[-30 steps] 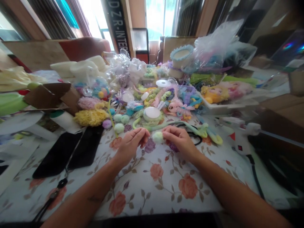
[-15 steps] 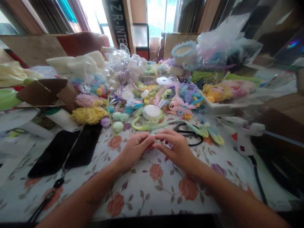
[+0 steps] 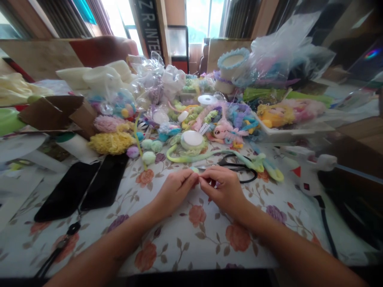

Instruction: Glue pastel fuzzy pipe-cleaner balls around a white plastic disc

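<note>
My left hand (image 3: 177,185) is closed in a pinch, with a small pale green piece (image 3: 194,170) showing just past its fingertips. Against those fingertips, my right hand (image 3: 224,186) pinches with thumb and forefinger; whatever lies between them is too small to make out. Black-handled scissors (image 3: 239,162) lie on the cloth just beyond my right hand. Behind both hands runs a green and yellow fuzzy strip (image 3: 206,154), knotted at its right end. A white round spool (image 3: 192,139) with green material around it stands past the strip.
Two black phones (image 3: 67,191) lie at left, near several pale pompoms (image 3: 149,158) and yellow yarn (image 3: 112,142). A white glue gun (image 3: 308,167) stands at right, with its cable hanging down. Plush pieces, a white tray (image 3: 287,131) and plastic bags (image 3: 284,52) crowd the back.
My right hand's fingers have curled from nearly straight into a pinch and meet my left fingertips. Both hands have dropped slightly, so the scissors' blades show more.
</note>
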`<state>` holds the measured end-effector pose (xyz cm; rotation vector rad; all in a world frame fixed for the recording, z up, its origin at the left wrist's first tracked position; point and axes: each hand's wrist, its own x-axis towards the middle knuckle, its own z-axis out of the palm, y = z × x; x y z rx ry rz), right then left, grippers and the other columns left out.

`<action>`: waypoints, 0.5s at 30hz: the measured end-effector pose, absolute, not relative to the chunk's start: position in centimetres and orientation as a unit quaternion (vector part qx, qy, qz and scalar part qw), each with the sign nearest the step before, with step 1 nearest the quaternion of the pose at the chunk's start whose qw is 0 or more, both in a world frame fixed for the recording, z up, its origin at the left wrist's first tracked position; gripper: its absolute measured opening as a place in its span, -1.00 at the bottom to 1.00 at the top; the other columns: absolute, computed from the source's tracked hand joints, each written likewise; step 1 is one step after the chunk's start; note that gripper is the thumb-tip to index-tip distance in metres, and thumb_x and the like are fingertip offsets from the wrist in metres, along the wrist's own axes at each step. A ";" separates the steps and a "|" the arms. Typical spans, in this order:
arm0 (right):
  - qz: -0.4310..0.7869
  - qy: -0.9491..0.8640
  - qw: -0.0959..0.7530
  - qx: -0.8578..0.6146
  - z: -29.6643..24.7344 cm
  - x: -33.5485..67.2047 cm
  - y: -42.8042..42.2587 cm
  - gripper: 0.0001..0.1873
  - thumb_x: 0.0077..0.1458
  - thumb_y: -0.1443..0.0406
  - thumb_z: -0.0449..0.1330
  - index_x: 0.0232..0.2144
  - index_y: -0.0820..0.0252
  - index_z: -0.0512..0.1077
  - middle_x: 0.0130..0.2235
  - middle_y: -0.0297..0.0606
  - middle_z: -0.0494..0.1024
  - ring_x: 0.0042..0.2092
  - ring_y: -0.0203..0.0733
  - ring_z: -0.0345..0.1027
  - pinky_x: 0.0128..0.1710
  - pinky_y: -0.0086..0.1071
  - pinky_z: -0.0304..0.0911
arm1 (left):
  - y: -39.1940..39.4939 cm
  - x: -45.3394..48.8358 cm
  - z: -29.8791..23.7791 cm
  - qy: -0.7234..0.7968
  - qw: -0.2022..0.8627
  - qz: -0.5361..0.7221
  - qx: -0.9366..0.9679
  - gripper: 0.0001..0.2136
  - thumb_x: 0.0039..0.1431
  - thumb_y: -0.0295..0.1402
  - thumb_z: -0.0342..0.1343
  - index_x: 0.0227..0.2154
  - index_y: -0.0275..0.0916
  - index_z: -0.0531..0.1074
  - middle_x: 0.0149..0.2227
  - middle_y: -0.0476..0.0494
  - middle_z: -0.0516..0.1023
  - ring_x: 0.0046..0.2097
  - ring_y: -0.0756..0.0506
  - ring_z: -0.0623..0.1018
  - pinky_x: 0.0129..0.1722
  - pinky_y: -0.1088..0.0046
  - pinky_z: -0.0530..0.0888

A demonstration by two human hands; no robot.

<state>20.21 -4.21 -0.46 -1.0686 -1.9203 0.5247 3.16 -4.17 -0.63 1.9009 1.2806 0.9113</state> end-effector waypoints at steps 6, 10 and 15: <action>0.215 -0.726 0.467 -0.458 -0.5 20.4 -4.0 -0.84 -0.03 0.41 0.18 -0.61 0.16 0.41 -0.55 -0.37 0.42 -0.45 -0.26 0.27 -0.41 -0.37 0.16 | -5.0 3.8 -1.3 0.470 0.282 0.352 0.759 -0.73 0.32 -0.32 -0.05 -0.50 -0.21 0.39 -0.47 -0.03 0.47 -0.40 -0.04 0.43 -0.35 0.46 0.32; 0.258 -0.629 0.517 -0.520 -0.7 21.6 -2.2 -0.72 0.14 0.23 0.12 -0.58 0.16 0.43 -0.53 -0.32 0.45 -0.43 -0.19 0.32 -0.34 -0.30 0.24 | -4.9 2.9 -0.2 0.490 0.170 0.404 0.753 -0.80 0.30 -0.36 -0.03 -0.15 -0.17 0.49 -0.17 -0.15 0.59 -0.22 -0.10 0.53 -0.17 0.43 0.38; 0.136 -0.691 0.511 -0.494 -0.9 22.5 -0.4 -0.78 -0.07 0.23 0.29 -0.32 0.20 0.54 -0.08 -0.03 0.52 0.07 0.16 0.30 0.10 -0.01 0.16 | -3.8 -5.0 3.7 0.691 -0.009 0.286 0.663 -0.66 0.22 -0.11 0.07 -0.07 -0.23 0.44 -0.17 -0.23 0.57 -0.22 -0.21 0.53 -0.27 0.39 0.34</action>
